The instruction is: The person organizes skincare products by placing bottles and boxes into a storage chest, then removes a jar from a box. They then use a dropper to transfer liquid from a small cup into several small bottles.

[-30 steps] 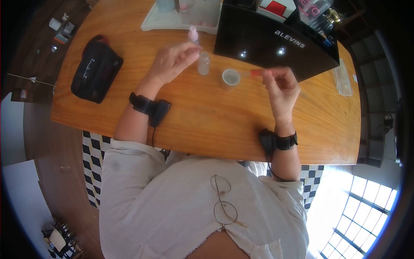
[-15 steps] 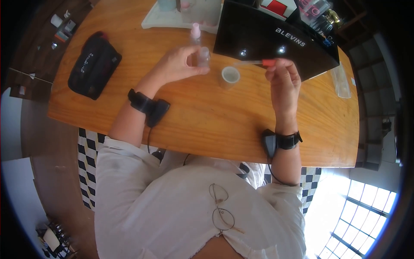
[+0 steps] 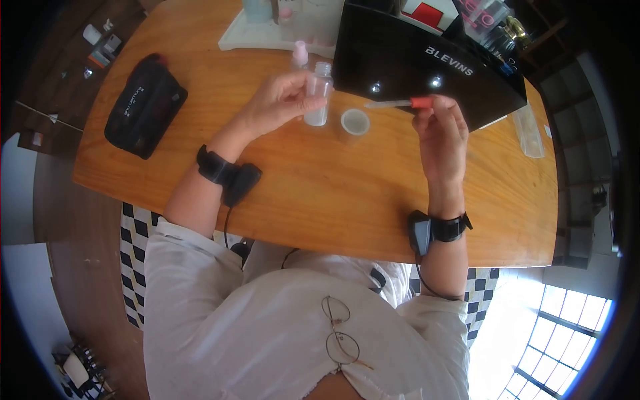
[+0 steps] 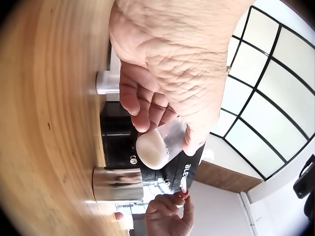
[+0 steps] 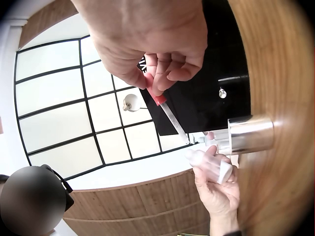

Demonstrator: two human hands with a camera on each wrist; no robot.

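In the head view my left hand (image 3: 283, 97) grips a small clear bottle (image 3: 319, 100) between thumb and fingers. Its neck is uncapped, and milky white stuff fills its lower part. The left wrist view shows the bottle's white base (image 4: 151, 150) raised off the wooden table. My right hand (image 3: 441, 137) pinches a slim dropper-like stick by its red end (image 3: 421, 103). The stick's pale narrow shaft (image 5: 173, 122) points left toward the bottle, apart from it. Between the hands stands a small silver metal cup (image 5: 251, 134), its round mouth upward; the shaft's tip is just beyond its rim.
Behind the left hand stands a bottle with a pink top (image 3: 300, 52). A white tray (image 3: 233, 37) with bottles is at the back. A black BLEVINS box (image 3: 400, 73) rises behind the cup. A black pouch (image 3: 147, 110) lies left; a clear packet (image 3: 528, 133) lies right.
My left hand has closed round the clear bottle and lifted it from the table. My right hand has drawn the red-ended stick slightly up and to the right, away from the cup.
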